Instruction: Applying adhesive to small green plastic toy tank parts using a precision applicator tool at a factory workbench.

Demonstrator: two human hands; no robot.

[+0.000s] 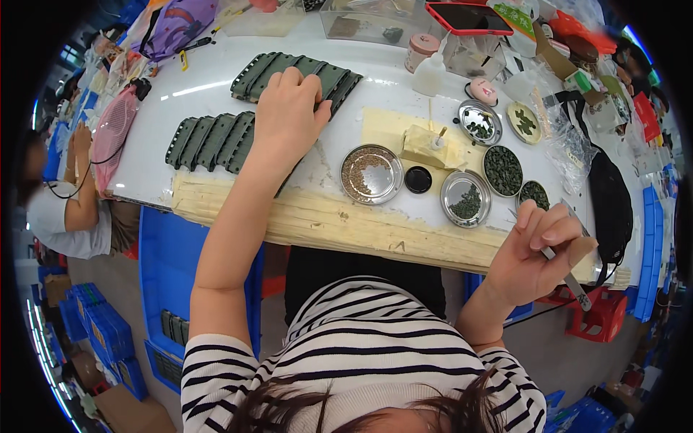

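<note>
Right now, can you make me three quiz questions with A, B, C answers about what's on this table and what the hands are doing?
1. Where does the left hand rest?
A. on a row of dark green ridged pieces
B. in a round metal dish
C. on the blue crate

2. What colour is the small round cap between two of the metal dishes?
A. pink
B. black
C. yellow

3. What is the right hand doing?
A. lying flat and empty
B. holding the white squeeze bottle
C. gripping a thin metal tool

Answers:
1 A, the fingers lie on top of the far row of green pieces.
2 B, the cap beside the dish of brownish bits is black.
3 C, the fingers are curled round a slim tool that sticks out below the hand.
</note>
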